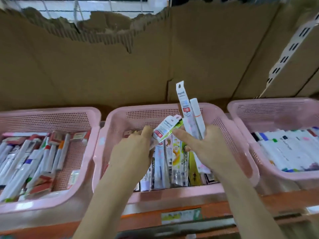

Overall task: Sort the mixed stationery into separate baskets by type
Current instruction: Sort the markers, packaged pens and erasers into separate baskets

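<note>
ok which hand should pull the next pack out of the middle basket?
Left, probably. The left hand pinches only one small packet and sits low over the middle basket. The right hand grips several long packs upright, so it looks full.

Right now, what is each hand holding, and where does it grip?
Left hand pinches a white-and-green packet by its lower end. Right hand grips a bundle of long packets by their lower halves.

Three baskets side by side on a shelf (172,219), left basket (51,116) holding boxed pens, middle basket (138,111) holding packets on edge, right basket (259,104) holding flat packs, cardboard sheet (120,75) standing behind all three, both hands above the middle basket.
</note>
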The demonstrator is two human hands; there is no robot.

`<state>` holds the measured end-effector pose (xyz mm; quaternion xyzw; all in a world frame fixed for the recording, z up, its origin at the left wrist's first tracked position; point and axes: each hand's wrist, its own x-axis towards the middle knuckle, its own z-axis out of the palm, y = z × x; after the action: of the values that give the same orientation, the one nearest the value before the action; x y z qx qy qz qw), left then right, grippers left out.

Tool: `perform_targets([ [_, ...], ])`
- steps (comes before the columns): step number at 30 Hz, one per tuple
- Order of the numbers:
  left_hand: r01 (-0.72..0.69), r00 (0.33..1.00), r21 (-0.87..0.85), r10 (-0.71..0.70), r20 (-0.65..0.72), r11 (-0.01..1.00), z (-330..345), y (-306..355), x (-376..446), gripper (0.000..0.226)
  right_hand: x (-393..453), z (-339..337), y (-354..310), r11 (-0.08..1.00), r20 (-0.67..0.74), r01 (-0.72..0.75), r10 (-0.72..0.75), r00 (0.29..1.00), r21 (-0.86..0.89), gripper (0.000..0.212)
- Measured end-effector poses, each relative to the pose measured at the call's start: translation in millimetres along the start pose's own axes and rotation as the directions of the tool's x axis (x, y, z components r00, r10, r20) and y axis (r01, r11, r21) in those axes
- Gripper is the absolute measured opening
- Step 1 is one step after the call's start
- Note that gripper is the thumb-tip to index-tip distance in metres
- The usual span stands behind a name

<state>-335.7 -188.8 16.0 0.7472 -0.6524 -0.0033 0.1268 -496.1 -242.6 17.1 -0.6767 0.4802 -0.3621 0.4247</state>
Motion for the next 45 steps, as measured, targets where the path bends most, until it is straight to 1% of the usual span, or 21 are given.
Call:
perform_targets([
  [1, 0.001, 1.000, -0.012, -0.001, 0.000, 1.000, 0, 3, 1, 0.026, 2, -2, 2, 1.000, 0.007, -0.024, 0.024, 1.000, 0.002, 0.057],
  [3, -0.004, 1.000, -0.060, 0.005, 0.018, 0.998, -1, 9, 3, 0.027, 8, -6, 9, 0.997, -0.005, -0.077, 0.077, 0.997, -0.005, 0.044],
  [4, 0.007, 0.998, -0.111, -0.001, 0.055, 0.994, -1, 10, 4, 0.031, 10, -8, 10, 0.995, -0.018, -0.098, 0.098, 0.995, -0.005, 0.039],
  [6, 0.085, 0.985, -0.299, -0.035, 0.170, 0.950, -1, 10, 6, 0.037, 13, -7, 10, 0.992, -0.036, -0.121, 0.121, 0.992, -0.018, 0.042],
  [8, 0.174, 0.967, -0.477, -0.057, 0.250, 0.862, -1, 7, 6, 0.035, 16, -4, 9, 0.993, -0.054, -0.117, 0.116, 0.992, -0.025, 0.044],
  [10, 0.234, 0.951, -0.607, -0.049, 0.306, 0.759, -1, 1, 5, 0.036, 19, 0, 7, 0.995, -0.077, -0.095, 0.094, 0.993, -0.012, 0.045],
  [12, 0.290, 0.936, -0.713, -0.035, 0.349, 0.638, -3, -6, 3, 0.033, 19, 6, 5, 0.996, -0.089, -0.085, 0.081, 0.993, -0.034, 0.046],
  [13, 0.310, 0.930, -0.740, -0.027, 0.367, 0.597, -4, -9, 2, 0.032, 20, 9, 4, 0.995, -0.094, -0.081, 0.076, 0.993, -0.051, 0.047],
  [14, 0.321, 0.925, -0.748, -0.020, 0.381, 0.580, -5, -13, 2, 0.031, 19, 12, 2, 0.995, -0.092, -0.081, 0.075, 0.993, -0.058, 0.048],
  [18, 0.322, 0.929, -0.740, -0.045, 0.368, 0.591, -8, -30, 2, 0.024, 17, 29, -3, 0.994, -0.113, -0.067, 0.057, 0.992, -0.084, 0.042],
  [21, 0.361, 0.926, -0.778, -0.103, 0.362, 0.513, -8, -44, 2, 0.010, 14, 34, -5, 0.996, -0.120, -0.060, 0.051, 0.991, -0.072, 0.041],
  [24, 0.374, 0.919, -0.815, -0.062, 0.389, 0.442, -7, -52, 0, 0.008, 13, 37, -7, 0.993, -0.091, -0.086, 0.079, 0.993, -0.080, 0.037],
  [26, 0.367, 0.917, -0.827, -0.016, 0.398, 0.426, -8, -52, -1, 0.009, 13, 42, -8, 0.992, -0.071, -0.103, 0.097, 0.993, -0.074, 0.037],
  [28, 0.363, 0.913, -0.824, 0.011, 0.408, 0.434, -8, -51, -1, 0.011, 15, 47, -9, 0.992, -0.046, -0.122, 0.121, 0.992, -0.040, 0.039],
  [31, 0.370, 0.908, -0.820, 0.016, 0.418, 0.436, -11, -48, 1, 0.018, 19, 47, -10, 0.985, -0.009, -0.171, 0.172, 0.985, 0.015, 0.037],
  [34, 0.358, 0.911, -0.823, 0.028, 0.411, 0.442, -14, -45, 4, 0.018, 27, 42, -9, 0.976, 0.056, -0.182, 0.176, 0.983, 0.124, 0.046],
  [36, 0.340, 0.914, -0.819, 0.041, 0.403, 0.462, -14, -41, 7, 0.019, 34, 38, -8, 0.969, 0.056, -0.192, 0.186, 0.981, 0.152, 0.037],
  [38, 0.331, 0.920, -0.825, 0.037, 0.390, 0.457, -13, -34, 12, 0.021, 43, 30, -7, 0.965, 0.055, -0.210, 0.204, 0.977, 0.159, 0.027],
  [40, 0.338, 0.924, -0.826, 0.005, 0.381, 0.452, -10, -25, 20, 0.012, 52, 17, -5, 0.954, 0.079, -0.228, 0.216, 0.973, 0.194, 0.020],
  [42, 0.377, 0.914, -0.806, -0.043, 0.403, 0.456, -6, -16, 30, 0.007, 62, 1, -3, 0.965, 0.084, -0.210, 0.199, 0.976, 0.159, 0.010],
  [45, 0.472, 0.872, -0.738, -0.131, 0.472, 0.482, 1, -5, 45, 0.009, 77, -23, 5, 0.977, 0.086, -0.210, 0.207, 0.975, 0.027, 0.014],
])
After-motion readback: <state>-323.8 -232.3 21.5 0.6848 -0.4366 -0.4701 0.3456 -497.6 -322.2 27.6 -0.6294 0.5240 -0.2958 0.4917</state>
